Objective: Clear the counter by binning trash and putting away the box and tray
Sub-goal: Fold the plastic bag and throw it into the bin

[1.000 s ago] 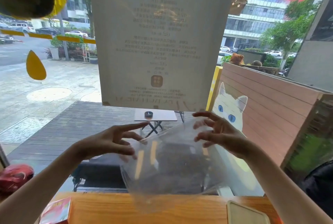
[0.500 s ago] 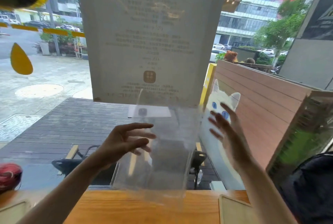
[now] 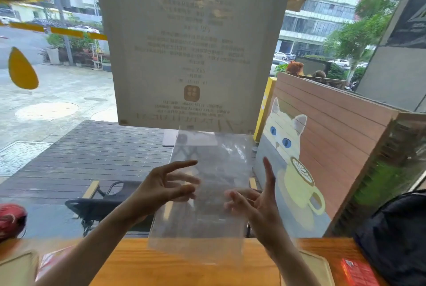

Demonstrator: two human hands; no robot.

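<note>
I hold a clear plastic bag upright over the wooden counter. My left hand pinches its left edge between thumb and fingers, index finger stretched out. My right hand is at the bag's right edge, fingertips behind the plastic and thumb raised, not pinching. A pale tray lies on the counter at the lower right, with a red box beside it. Another pale tray and a red packet lie at the lower left.
A window with a large paper notice stands right behind the counter. A black backpack sits at the right end. A red helmet is at the far left.
The right hand let go of the bag, swung out to the right, then came back to its right edge. The bag went from crumpled to hanging upright. My view has shifted.
</note>
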